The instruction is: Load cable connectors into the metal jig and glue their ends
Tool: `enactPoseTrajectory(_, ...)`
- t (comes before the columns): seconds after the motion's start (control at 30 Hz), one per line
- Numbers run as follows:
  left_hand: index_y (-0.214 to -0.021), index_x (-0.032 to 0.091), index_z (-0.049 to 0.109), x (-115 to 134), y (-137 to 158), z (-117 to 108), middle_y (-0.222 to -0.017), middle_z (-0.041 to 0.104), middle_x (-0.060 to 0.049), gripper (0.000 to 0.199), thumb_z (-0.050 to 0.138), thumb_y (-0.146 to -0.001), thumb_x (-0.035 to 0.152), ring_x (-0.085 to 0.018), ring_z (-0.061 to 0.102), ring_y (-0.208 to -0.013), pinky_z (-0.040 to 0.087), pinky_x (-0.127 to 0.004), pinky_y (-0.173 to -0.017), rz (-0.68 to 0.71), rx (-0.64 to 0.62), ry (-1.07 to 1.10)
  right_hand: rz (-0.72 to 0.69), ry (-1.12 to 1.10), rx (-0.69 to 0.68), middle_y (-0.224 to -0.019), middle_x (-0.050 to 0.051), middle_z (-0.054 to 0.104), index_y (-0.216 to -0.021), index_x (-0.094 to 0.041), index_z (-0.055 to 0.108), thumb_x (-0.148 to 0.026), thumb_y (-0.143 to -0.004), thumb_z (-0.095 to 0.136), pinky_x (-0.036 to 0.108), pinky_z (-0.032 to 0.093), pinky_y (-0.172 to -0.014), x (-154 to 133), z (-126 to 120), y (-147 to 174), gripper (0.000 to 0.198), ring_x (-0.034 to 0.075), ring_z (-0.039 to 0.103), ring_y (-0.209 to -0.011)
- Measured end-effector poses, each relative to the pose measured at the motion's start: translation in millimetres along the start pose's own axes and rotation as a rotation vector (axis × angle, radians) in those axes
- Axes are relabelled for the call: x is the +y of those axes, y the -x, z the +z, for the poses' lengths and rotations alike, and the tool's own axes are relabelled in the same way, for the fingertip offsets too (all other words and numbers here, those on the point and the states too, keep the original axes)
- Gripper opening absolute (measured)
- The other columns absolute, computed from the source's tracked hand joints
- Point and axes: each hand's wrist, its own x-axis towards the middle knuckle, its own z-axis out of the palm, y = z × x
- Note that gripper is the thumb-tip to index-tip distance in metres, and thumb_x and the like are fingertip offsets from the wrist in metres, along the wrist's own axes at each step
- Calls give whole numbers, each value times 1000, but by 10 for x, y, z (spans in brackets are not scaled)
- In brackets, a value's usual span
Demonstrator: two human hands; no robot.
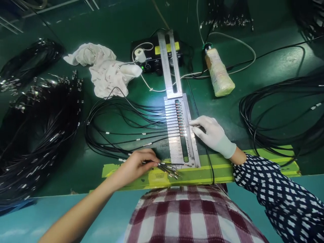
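A: State the layout.

B: A green workbench (111, 33) carries a large cable bundle (50, 131) at the left. Near the middle lies a metal fixture (175, 145), its upper rails (165, 64) overlapping a black control box (152, 62) in this view. Black cables (163, 116) loop to the fixture's left and run across its plate.

A: And the hands?

B: The gloved right hand (214, 133) is at the fixture's right edge, thumb and forefinger close together; whether they grip anything, I cannot tell. The bare left hand (140, 162) pinches a bunch of loose cable ends (169, 167) between thumb and fingers, at the fixture's lower end.

A: Progress?

B: Partial, in my judgement. Cable tips (179, 118) lie in a row along the upper and middle part of the slot (185, 152). The row stops short of the slot's lower end; the pinched bunch is outside it, so that portion appears undone.

A: Limits of observation?

B: The frame cuts off the left bundle. The rails cover part of the control box. The held ends overlap and resist counting. The tips are too small to confirm seating.
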Motion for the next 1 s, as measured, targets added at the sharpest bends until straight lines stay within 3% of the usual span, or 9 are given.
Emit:
enactPoseTrajectory(0.13,-100,21,72,-43,33,-17,-101,67,-6,16,57,-96,27,-15,63,-96,50,-27,-84,28,163,-18,2,3,-6,-105,1,71,-108,-25,66,-22,-96,54,41,42,-92,11,-3,-5,17,23,64,-101)
enactPoseTrajectory(0.33,-103,18,67,-142,47,-101,-98,64,-7,15,54,-97,19,-19,55,-92,43,-34,-82,124,297,-495,2,-8,-10,-103,1,71,-107,-25,65,-21,-96,54,41,42,-91,-2,-13,-14,16,23,64,-100)
enactPoseTrajectory(0.4,-106,16,65,-117,1,-63,-98,63,-8,15,54,-96,18,-19,55,-91,42,-34,-80,150,318,-560,5,-3,-3,-102,1,71,-105,-25,66,-21,-96,54,41,42,-90,-2,-3,-20,15,22,64,-99)
enactPoseTrajectory(0.57,-116,17,60,102,-325,233,-103,65,-7,20,54,-97,21,-20,55,-94,41,-34,-81,344,241,-510,1,19,31,-100,1,71,-104,-24,66,-21,-95,55,40,42,-90,2,13,-15,14,22,64,-98)
enactPoseTrajectory(0.63,-114,16,59,148,-411,299,-100,65,-7,18,54,-97,24,-20,54,-91,41,-33,-79,361,220,-504,-14,10,21,-103,2,71,-107,-24,65,-21,-96,54,40,41,-91,-4,4,-5,16,22,63,-100)
enactPoseTrajectory(0.87,-104,15,57,-68,-165,89,-96,63,-6,10,53,-96,12,-18,54,-90,43,-32,-79,229,204,-443,4,-12,-2,-102,0,71,-105,-25,65,-20,-95,55,39,40,-89,-14,-5,-16,15,21,63,-99)
enactPoseTrajectory(1.0,-105,16,60,-137,-139,37,-95,62,-5,18,56,-92,5,-14,57,-89,48,-26,-80,323,361,-327,12,-6,4,-100,-1,70,-104,-25,65,-21,-95,55,39,40,-88,-8,5,-26,14,21,63,-97)
